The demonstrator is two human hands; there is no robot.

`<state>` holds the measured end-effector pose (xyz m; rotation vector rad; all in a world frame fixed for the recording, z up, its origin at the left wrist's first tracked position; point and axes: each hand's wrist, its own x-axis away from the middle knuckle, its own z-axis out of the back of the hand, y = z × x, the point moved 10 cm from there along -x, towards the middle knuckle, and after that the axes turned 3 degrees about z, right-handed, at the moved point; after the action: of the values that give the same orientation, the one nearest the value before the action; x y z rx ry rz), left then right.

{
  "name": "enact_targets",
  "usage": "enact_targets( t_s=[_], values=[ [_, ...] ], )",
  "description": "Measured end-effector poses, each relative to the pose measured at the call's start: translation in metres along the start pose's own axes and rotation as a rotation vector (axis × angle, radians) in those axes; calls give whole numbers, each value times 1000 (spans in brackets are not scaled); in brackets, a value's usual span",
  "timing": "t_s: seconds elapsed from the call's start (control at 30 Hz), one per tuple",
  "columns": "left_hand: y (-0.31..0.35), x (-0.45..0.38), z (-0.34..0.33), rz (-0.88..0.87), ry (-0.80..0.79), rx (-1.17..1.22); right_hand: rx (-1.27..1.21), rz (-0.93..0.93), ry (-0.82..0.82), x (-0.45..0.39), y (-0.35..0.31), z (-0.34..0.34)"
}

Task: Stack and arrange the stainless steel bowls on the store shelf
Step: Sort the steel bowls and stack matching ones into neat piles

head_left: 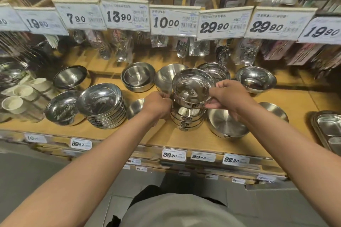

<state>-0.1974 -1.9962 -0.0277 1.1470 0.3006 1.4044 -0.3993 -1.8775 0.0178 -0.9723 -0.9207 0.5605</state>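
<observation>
A stack of shiny steel bowls point(187, 118) stands at the middle of the wooden shelf point(184, 140). Its top bowl point(191, 86) is tilted toward me and sits a little above the others. My left hand point(159, 106) grips the stack's left side. My right hand point(224, 96) pinches the top bowl's right rim. Other steel bowls lie around: a stack of shallow ones point(103, 105) to the left, a wide bowl point(226, 123) just right of the stack, and single bowls point(138, 76) behind.
White cups point(20, 96) sit at the far left. A steel compartment tray point(328, 129) lies at the right edge. Packaged spoons point(181, 48) hang behind the bowls under price cards point(173, 20). The shelf's front edge carries small price tags point(173, 155).
</observation>
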Motion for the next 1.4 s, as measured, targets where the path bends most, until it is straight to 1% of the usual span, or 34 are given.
enact_targets(
  t_s=[0.07,0.13,0.23,0.3,0.4,0.5,0.6,0.83,1.03,1.13,1.23,1.3,1.4],
  values=[
    [8,5,17,-47,77,-17,56,-16,1,0,-3,-4],
    [19,10,28,-90,123,47,79,-24,12,-1,-4,-9],
    [31,13,29,-135,96,129,69,-50,1,0,-1,-18],
    [34,13,25,-150,70,94,61,-65,2,-1,5,-23],
    [32,10,21,-157,75,7,58,-64,20,-5,12,-24],
    [29,7,18,-167,83,-13,62,-17,33,-7,14,-22],
    [27,4,16,-188,88,-12,119,32,41,-9,13,-22],
    [33,4,18,-252,95,-20,150,92,64,-8,17,-21],
    [32,3,17,-246,78,-19,135,80,60,-5,17,-24],
    [31,3,15,-249,59,-19,163,93,54,-2,16,-24],
    [29,3,13,-244,42,3,247,90,48,-2,17,-22],
    [25,0,11,-205,25,42,270,77,70,-4,17,-18],
    [20,-1,3,-130,-48,121,242,44,67,-8,22,-17]
  ],
)
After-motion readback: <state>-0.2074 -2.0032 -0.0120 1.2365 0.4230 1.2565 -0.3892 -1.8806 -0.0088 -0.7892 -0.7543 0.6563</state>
